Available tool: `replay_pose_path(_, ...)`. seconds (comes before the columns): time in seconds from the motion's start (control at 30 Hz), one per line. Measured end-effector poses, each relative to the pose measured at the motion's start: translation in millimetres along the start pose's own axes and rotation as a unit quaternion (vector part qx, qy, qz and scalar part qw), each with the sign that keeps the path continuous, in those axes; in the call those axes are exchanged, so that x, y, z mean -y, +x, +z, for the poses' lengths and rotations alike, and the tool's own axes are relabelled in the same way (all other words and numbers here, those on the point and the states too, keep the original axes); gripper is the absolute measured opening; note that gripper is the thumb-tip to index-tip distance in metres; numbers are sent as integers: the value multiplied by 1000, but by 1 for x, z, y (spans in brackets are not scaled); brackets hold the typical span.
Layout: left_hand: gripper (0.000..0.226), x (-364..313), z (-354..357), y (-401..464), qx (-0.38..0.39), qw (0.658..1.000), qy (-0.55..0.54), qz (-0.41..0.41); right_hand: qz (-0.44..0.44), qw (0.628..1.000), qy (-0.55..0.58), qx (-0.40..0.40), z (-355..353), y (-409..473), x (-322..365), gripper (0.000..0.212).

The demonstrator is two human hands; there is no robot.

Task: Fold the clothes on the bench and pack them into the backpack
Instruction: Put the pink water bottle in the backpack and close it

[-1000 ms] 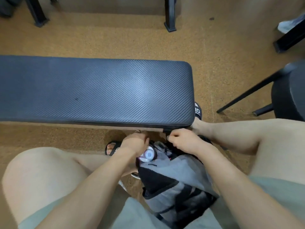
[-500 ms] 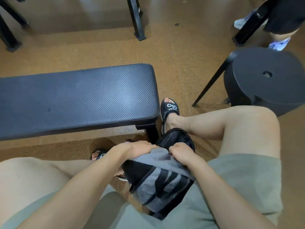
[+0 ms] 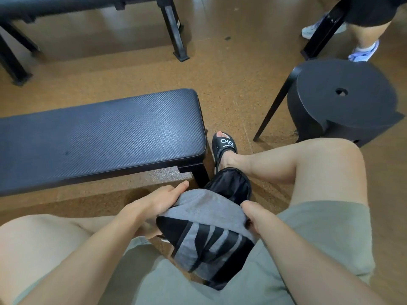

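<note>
A grey and black backpack [image 3: 207, 238] stands between my knees, its top closed and its black front pocket toward the bench. My left hand [image 3: 163, 199] lies on the bag's upper left side, fingers fairly straight and pointing forward. My right hand [image 3: 253, 214] grips the bag's upper right edge, fingers curled under the grey fabric. The padded black bench [image 3: 99, 137] in front of me has no clothes on it.
A round black stool [image 3: 343, 102] stands to the right of my right knee. A second black bench [image 3: 88, 5] stands further back. Another person's legs and pale shoes [image 3: 363, 51] are at the top right. The floor is brown cork.
The view swung right and lifted, bringing the stool and the other person into sight. My hands left the bag's open top by the white round item; they now hold its closed sides.
</note>
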State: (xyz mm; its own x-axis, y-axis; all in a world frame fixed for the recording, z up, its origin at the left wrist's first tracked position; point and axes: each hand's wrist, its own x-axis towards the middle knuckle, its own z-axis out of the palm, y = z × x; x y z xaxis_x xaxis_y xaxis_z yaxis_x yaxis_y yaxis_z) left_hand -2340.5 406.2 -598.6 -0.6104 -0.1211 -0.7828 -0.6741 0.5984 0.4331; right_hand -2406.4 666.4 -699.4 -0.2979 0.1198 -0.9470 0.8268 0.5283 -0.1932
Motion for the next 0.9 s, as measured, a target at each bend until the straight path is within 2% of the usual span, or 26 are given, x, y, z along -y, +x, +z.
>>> replay_pose_path(0.07, 72, -5, -1, -6, -5, 1000, -15, 14, -12, 1000, -15, -1, -2, -8, -1, 22)
replay_pose_path(0.2, 66, -16, -4, -16, 23, 997, -14, 67, -39, 991, -129, 15, -7, -29, -3, 18)
replay_pose_path(0.33, 73, -28, -5, -21, 40, 990, 11, 135, -36, 977, -202, 62, -10, -48, 1, 22)
replay_pose_path(0.43, 53, -46, -3, -27, 48, 976, 52, 207, -37, 973, -216, 76, -13, -55, 2, 17)
replay_pose_path(0.53, 34, -62, 2, -32, 54, 954, 158, 248, -55, 967, -228, 95, -17, -62, 1, 21)
replay_pose_path(0.6, 22, -65, 1, -33, 69, 948, 198, 240, -77, 966, -230, 85, -19, -64, -2, 22)
replay_pose_path(0.7, 13, -59, -10, -34, 70, 958, 203, 193, -123, 966, -214, 69, -22, -67, -5, 29)
replay_pose_path(0.73, 12, -58, -13, -34, 72, 960, 201, 182, -149, 964, -211, 68, -23, -68, -5, 27)
replay_pose_path(0.8, 13, -58, -16, -37, 74, 961, 202, 174, -189, 955, -218, 63, -28, -75, -2, 7)
replay_pose_path(0.9, 22, -65, -11, -40, 67, 955, 227, 180, -209, 945, -246, 57, -36, -80, 3, 7)
